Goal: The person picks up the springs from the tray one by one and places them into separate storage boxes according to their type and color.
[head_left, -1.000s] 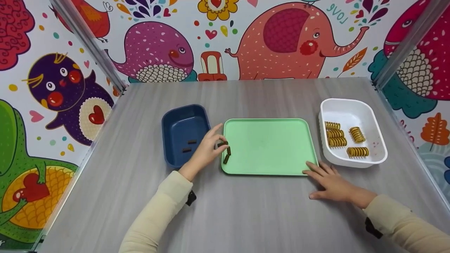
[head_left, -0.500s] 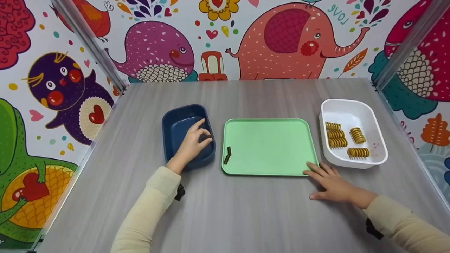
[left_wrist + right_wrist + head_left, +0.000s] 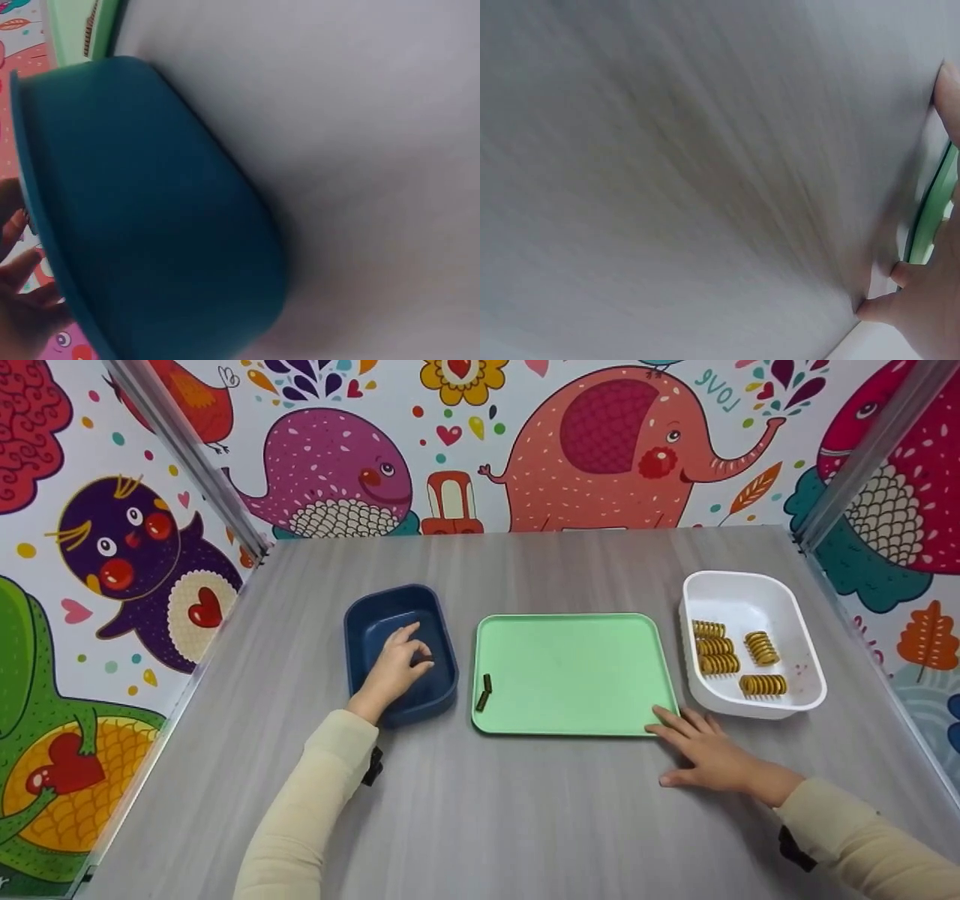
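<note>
My left hand [image 3: 395,669] is over the blue bin [image 3: 452,675], its thumb and index finger bent toward each other. In the left wrist view, a small dark coil spring [image 3: 30,220] shows at those fingertips; the head view barely reveals it. The bin's floor is partly hidden by the hand. Two small dark springs [image 3: 485,692] lie end to end near the left edge of the green tray [image 3: 577,675]. My right hand [image 3: 709,750] lies spread, fingertips touching the tray's near right corner and the thumb resting on the table.
To the tray's right stands a white bin [image 3: 806,652] with several larger yellow springs [image 3: 763,685] inside. The grey table [image 3: 540,817] meets a patterned wall at the back, with metal posts [image 3: 862,457] at the corners.
My left hand has moved left from the tray's edge to over the blue bin, carrying a small dark spring. The right hand and the two springs on the tray stay put.
</note>
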`<action>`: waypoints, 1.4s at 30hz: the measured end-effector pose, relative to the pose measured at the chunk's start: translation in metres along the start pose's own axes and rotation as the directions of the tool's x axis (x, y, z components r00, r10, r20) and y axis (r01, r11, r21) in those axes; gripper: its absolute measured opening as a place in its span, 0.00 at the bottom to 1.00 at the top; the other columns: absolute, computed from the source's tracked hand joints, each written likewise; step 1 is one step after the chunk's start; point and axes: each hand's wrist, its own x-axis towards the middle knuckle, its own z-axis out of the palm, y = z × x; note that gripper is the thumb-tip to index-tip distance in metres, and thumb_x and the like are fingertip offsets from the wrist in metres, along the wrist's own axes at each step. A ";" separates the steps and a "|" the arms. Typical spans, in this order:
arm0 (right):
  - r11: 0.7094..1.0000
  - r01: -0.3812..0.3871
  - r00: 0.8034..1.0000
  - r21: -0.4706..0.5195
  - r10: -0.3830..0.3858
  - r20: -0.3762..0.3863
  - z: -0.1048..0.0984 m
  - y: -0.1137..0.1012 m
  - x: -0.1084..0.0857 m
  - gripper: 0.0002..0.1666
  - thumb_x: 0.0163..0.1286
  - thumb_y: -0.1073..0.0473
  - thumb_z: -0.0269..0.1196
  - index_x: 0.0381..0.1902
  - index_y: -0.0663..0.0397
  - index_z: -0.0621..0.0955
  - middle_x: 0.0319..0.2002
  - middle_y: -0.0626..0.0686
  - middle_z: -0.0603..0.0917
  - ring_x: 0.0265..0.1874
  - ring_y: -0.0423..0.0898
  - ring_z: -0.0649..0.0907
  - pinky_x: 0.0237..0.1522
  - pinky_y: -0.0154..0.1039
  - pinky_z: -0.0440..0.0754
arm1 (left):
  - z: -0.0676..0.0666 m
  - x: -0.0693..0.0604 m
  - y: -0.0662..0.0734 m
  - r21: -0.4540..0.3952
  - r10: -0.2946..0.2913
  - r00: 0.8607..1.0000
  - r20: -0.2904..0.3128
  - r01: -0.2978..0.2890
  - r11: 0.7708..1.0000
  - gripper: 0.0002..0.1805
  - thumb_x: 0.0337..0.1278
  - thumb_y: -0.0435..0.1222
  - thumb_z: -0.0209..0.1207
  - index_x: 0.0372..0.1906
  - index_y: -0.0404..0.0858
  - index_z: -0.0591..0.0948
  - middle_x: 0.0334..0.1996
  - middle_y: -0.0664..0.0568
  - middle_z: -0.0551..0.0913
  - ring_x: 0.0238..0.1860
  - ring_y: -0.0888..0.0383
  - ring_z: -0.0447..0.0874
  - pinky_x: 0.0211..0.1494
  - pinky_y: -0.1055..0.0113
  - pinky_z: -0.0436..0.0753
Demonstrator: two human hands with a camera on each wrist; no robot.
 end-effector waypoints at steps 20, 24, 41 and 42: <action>0.999 -0.022 1.000 0.027 0.021 0.012 -0.001 -0.001 0.000 0.44 0.54 0.37 0.62 0.63 0.55 0.68 0.67 0.63 0.58 0.62 0.74 0.55 0.52 0.76 0.49 | 0.012 0.001 -0.015 0.326 0.006 0.982 0.188 -0.068 0.943 0.05 0.49 0.35 0.64 0.27 0.36 0.82 0.63 0.37 0.66 0.65 0.33 0.55 0.66 0.44 0.54; 0.999 -0.015 1.000 0.034 0.015 0.008 -0.001 -0.002 0.000 0.44 0.54 0.37 0.63 0.63 0.56 0.68 0.67 0.63 0.58 0.62 0.74 0.55 0.52 0.75 0.48 | 0.015 0.001 -0.017 0.337 0.011 0.980 0.200 -0.080 0.938 0.05 0.50 0.34 0.64 0.27 0.36 0.82 0.63 0.36 0.66 0.65 0.32 0.55 0.66 0.43 0.55; 1.000 0.012 1.000 0.008 -0.012 -0.019 0.001 0.001 0.000 0.44 0.55 0.37 0.62 0.63 0.55 0.68 0.67 0.63 0.58 0.62 0.73 0.56 0.50 0.77 0.51 | 0.007 0.003 -0.005 0.335 0.059 0.989 0.138 -0.103 0.937 0.16 0.51 0.34 0.63 0.46 0.35 0.79 0.64 0.36 0.62 0.66 0.32 0.53 0.66 0.43 0.54; 1.000 0.011 1.000 0.011 -0.010 -0.017 0.001 0.001 0.000 0.44 0.55 0.37 0.62 0.63 0.55 0.68 0.67 0.63 0.58 0.62 0.73 0.56 0.50 0.77 0.51 | 0.006 0.004 -0.001 0.333 0.072 0.990 0.122 -0.109 0.937 0.17 0.51 0.35 0.63 0.48 0.35 0.79 0.65 0.36 0.62 0.66 0.33 0.53 0.66 0.43 0.54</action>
